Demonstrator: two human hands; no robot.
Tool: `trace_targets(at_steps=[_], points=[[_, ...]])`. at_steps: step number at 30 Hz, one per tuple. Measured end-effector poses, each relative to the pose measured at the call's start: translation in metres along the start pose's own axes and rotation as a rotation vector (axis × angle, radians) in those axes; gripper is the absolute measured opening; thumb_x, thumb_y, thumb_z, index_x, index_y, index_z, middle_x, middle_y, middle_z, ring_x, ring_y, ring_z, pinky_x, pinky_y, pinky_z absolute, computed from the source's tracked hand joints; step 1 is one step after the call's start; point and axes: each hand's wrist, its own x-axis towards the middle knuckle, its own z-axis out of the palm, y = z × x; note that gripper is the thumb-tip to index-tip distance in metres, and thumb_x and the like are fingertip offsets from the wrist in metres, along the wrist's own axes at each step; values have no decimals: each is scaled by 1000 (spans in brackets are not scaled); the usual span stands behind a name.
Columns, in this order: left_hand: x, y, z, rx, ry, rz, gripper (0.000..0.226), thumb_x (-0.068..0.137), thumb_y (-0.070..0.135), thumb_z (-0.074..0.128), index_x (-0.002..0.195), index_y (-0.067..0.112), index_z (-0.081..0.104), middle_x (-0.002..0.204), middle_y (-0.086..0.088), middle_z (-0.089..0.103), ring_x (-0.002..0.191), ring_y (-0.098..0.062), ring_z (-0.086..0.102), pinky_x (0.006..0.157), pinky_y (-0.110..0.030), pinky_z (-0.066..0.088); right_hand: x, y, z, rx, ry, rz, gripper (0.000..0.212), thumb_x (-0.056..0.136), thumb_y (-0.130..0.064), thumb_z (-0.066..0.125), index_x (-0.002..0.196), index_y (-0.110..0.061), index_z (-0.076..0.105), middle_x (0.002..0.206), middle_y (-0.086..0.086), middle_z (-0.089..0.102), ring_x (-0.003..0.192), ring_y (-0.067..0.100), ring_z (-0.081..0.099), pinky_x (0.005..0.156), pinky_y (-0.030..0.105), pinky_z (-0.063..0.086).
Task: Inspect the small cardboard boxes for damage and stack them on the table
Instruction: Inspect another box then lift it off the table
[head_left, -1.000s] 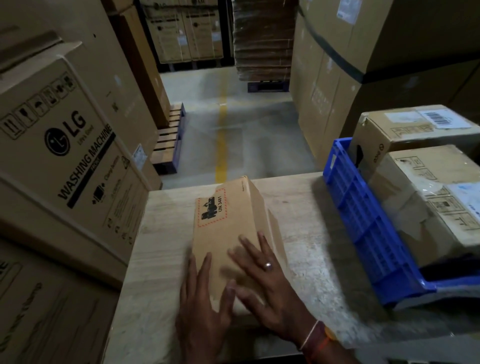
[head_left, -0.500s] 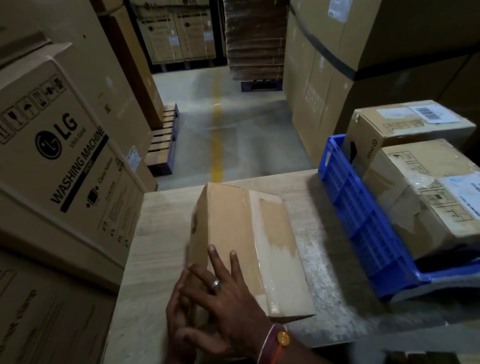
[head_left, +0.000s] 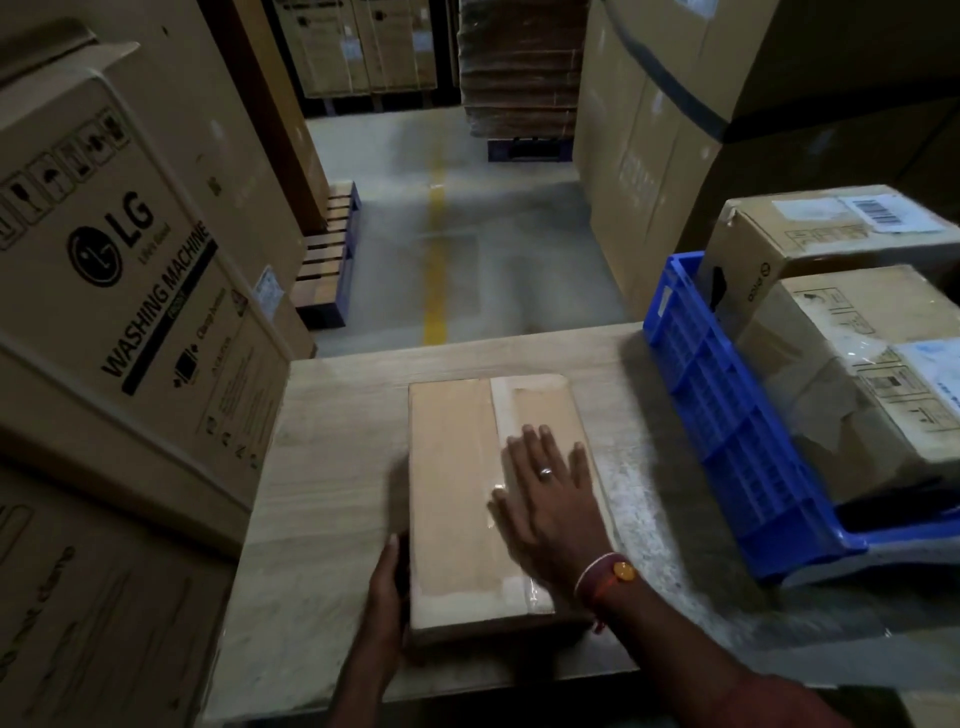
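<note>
Carton (head_left: 130, 249) reads "LG WASHING MACHINE" beside table (head_left: 332, 467).

Large carton (head_left: 130, 249), left of table: LG logo, "Life's Good" beneath it, "WASHING MACHINE" in bold along a black bar; row of handling pictograms along the upper edge. Smaller print on the same face too fine to read.

Rear box in blue crate (head_left: 810, 244): barcode label on top, digits illegible; short word on the side, unreadable.
</note>
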Motion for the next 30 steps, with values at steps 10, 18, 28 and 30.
trace_targets(at_steps=[10, 18, 28, 30], points=[[13, 87, 42, 733, 166, 636, 69, 98, 53, 52, 159, 34, 24, 164, 7, 29, 151, -13, 27, 122, -41, 29, 3, 13, 10, -151, -49, 71, 74, 102, -59, 23, 162, -15, 23, 170, 7, 18, 158, 24, 9, 123, 64, 6], [15, 27, 71, 1692, 230, 958, 67, 96, 37, 38, 157, 11, 34, 167, -13, 19, 156, -31, 15, 119, -62, 22, -53, -7, 26, -114, 106, 8, 66, 100, -45, 40, 154, -6, 43, 164, 11, 33, 155, 27, 26, 121, 62, 19], [25, 56, 75, 1633, 268, 990, 51, 91, 37, 43, 136, 23, 62, 145, -3, 57, 132, -26, 54, 112, -53, 39, -7, 1, 8, -93, 42, 17, 60, 100, -41, 41, 151, -11, 49, 158, 9, 45, 153, 27, 30, 121, 65, 10], [38, 71, 82, 1668, 315, 928, 56, 93, 41, 37, 144, 25, 53, 152, -5, 49, 139, -26, 47, 115, -55, 34, 22, 10, 4, -89, -36, 64, 64, 101, -45, 28, 159, -17, 35, 167, 4, 31, 157, 24, 17, 121, 69, 3]])
